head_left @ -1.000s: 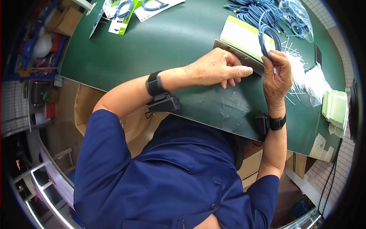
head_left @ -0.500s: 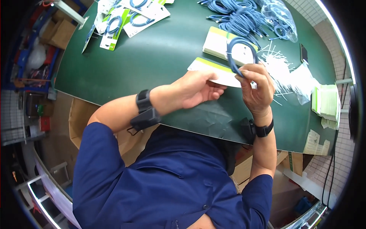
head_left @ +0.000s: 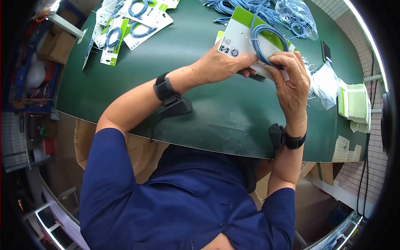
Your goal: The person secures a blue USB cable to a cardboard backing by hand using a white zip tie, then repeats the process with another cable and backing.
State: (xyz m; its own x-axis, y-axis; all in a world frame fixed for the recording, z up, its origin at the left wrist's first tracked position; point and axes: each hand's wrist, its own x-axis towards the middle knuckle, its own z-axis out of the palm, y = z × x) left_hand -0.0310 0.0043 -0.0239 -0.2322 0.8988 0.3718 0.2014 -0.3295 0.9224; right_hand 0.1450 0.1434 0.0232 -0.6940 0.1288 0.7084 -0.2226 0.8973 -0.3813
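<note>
So this person is rocking a navy shirt (head_left: 183, 212) plus black gear on both wrists.
The left sleeve (head_left: 106, 166) and right sleeve (head_left: 283, 208) are both coming out short, stopping around the elbows, and the fabric is looking plain with a slight sheen. A small dark button (head_left: 221, 225) is showing down the front, the neckline is sitting open, and a curved line is running across the front (fold or seam, can't tell). The left hand (head_left: 223, 64) and right hand (head_left: 291, 79) are going bare. The left wrist strap (head_left: 163, 85) is carrying a chunky black box (head_left: 176, 108) with a thin black cable (head_left: 152, 134) dangling off, and the right wrist strap (head_left: 295, 142) is sporting a similar dark box (head_left: 276, 135).
</note>
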